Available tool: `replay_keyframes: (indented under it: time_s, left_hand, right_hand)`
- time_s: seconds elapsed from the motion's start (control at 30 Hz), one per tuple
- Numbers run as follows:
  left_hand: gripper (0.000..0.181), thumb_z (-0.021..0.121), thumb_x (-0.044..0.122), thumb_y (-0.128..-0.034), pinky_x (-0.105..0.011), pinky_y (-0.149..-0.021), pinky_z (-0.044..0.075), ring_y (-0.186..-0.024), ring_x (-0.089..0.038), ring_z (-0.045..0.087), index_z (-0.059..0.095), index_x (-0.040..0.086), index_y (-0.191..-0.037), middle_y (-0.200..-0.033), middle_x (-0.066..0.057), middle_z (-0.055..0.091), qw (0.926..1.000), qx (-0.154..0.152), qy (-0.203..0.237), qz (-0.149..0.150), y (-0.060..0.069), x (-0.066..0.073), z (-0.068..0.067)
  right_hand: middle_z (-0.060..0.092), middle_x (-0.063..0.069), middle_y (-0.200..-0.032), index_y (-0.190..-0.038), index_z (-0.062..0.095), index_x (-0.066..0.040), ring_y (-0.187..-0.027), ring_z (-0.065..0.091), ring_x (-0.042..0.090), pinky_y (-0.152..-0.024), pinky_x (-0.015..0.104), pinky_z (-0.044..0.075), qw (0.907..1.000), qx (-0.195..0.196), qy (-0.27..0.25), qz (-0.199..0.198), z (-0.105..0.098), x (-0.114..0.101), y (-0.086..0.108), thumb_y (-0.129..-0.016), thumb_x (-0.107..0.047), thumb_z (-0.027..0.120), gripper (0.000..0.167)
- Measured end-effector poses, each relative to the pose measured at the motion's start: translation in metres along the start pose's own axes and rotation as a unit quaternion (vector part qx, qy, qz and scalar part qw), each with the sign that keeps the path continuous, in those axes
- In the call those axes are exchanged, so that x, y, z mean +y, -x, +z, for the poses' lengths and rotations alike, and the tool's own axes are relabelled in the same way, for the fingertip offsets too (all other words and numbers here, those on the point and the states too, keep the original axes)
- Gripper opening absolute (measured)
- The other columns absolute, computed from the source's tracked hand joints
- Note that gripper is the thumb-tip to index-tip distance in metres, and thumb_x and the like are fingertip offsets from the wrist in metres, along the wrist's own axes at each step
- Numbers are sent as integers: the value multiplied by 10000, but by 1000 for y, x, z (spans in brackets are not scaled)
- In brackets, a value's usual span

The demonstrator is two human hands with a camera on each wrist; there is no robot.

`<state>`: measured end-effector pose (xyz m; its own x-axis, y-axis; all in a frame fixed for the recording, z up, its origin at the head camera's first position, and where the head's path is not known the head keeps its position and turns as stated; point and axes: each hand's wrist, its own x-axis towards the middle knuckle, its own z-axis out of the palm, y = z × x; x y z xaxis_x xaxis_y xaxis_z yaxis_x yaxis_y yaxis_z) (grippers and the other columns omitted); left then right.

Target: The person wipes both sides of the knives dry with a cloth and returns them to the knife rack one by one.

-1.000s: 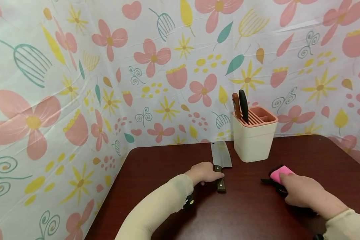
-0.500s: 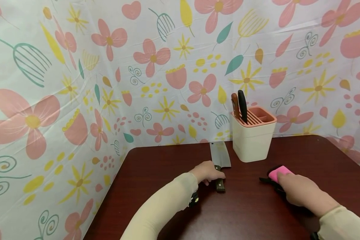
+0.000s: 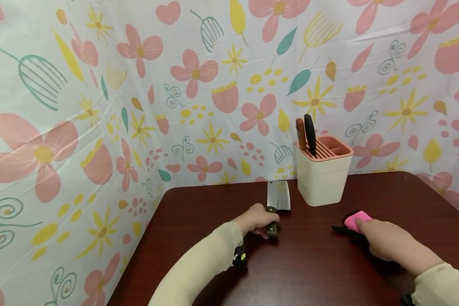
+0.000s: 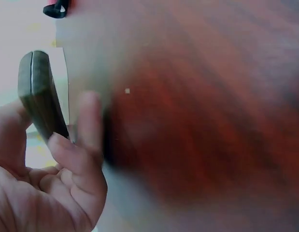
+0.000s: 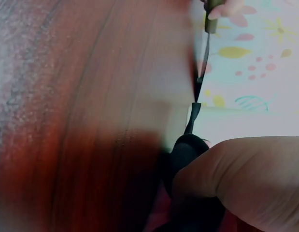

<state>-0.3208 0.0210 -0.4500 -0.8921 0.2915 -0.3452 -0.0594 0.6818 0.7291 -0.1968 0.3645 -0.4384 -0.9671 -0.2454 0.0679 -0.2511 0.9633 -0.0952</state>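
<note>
In the head view my left hand (image 3: 255,217) grips the dark wooden handle of a cleaver (image 3: 278,195), whose broad blade points toward the back wall. The left wrist view has the cleaver's handle (image 4: 35,82) between thumb and fingers, apparently raised off the table. Over at the right, my right hand (image 3: 390,241) holds a pink and black object (image 3: 356,219) low at the tabletop. A thin black part sticks out from its left side; the palm hides the rest, so its kind is unclear. Close up in the right wrist view, the thumb presses the object's black part (image 5: 187,153).
A cream knife holder (image 3: 322,182) with a coral slotted top stands behind and between the hands. It bears a brown-handled knife (image 3: 301,134) and a black-handled knife (image 3: 310,135). The dark red table (image 3: 214,199) meets a flower-patterned cloth (image 3: 229,140) at the back and left.
The left hand has shifted slightly left with the cleaver, whose handle now appears lifted and whose blade is turned. The right hand has stayed nearly in place with the pink and black object.
</note>
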Motion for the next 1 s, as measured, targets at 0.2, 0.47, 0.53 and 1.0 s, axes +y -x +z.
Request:
replay_keyframes:
  time_s: [0.2, 0.47, 0.53, 1.0]
  left_hand:
    - [279, 692, 379, -922, -287, -413, 397, -552, -260, 698, 524, 158, -890, -621, 3, 451, 9959, -192, 883, -86, 1, -15, -5]
    - [378, 633, 472, -960, -269, -429, 371, -443, -157, 497, 567, 149, -1144, -743, -50, 571, 9852, -476, 1646, -26, 0, -26, -14]
    - [389, 617, 489, -975, -264, -432, 373, -443, -152, 483, 570, 149, -1157, -725, -45, 564, 9826, -499, 1790, 7, 0, -28, -16]
    - [372, 622, 448, -990, -269, -407, 409, -479, -151, 467, 592, 105, -1131, -783, -38, 554, 9762, -330, 2098, 448, 32, -41, -25]
  right_hand:
    - [695, 91, -891, -1146, 653, -15, -737, 629, 229, -639, 450, 520, 9997, -13, -228, 62, -4, 16, 0, -720, -25, 726, 432]
    - [734, 94, -987, -1199, 692, 16, -768, 579, 151, -653, 362, 513, 9976, 509, -459, -108, -16, 41, 3, -745, -102, 814, 485]
    - [729, 84, -981, -1213, 691, -7, -750, 557, 129, -636, 314, 484, 9972, 567, -484, -112, -19, 41, 2, -758, -106, 806, 480]
    - [706, -48, -934, -1228, 699, -167, -726, 529, 94, -624, 324, 439, 9968, 589, -309, -445, -72, -2, -29, -816, -135, 779, 421]
